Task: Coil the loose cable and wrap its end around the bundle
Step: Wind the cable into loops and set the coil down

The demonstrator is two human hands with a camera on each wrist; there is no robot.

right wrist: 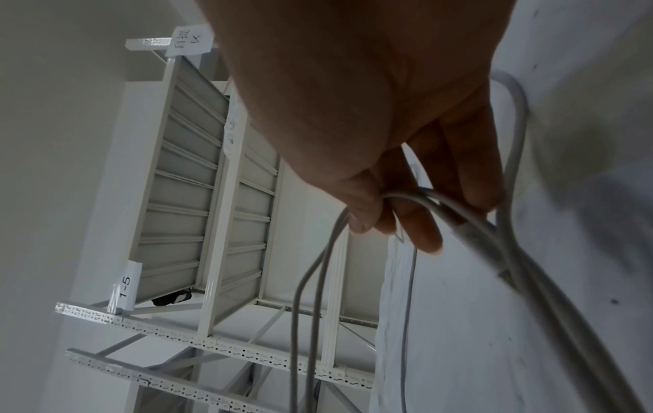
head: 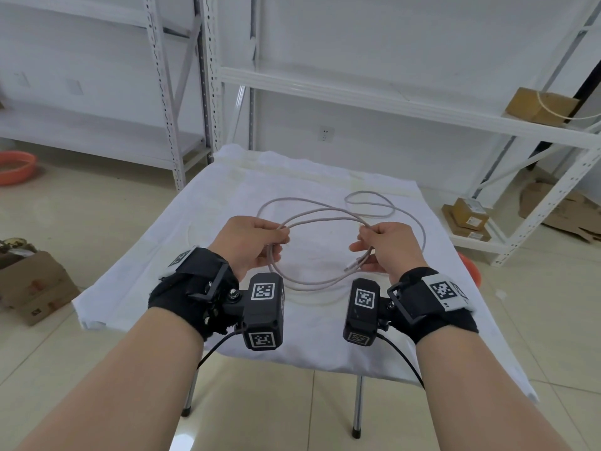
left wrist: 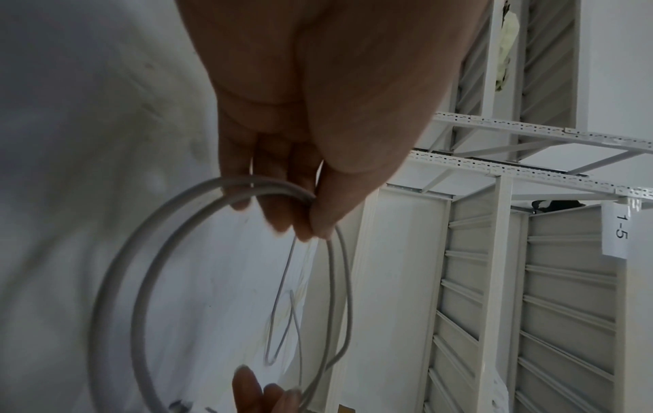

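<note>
cable: pale grey, loosely looped over worktop | left hand pinches strands | right hand pinches strands | right wrist view alone shows plug clearly

White shelving, beige tiled floor

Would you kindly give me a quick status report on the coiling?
Left hand and right hand both pinch the cable. Two loops gathered, rest loose on the white cloth. Nothing obstructing.

Cable looped on table centre, btwn left hand & right hand; shelving behind.
</note>
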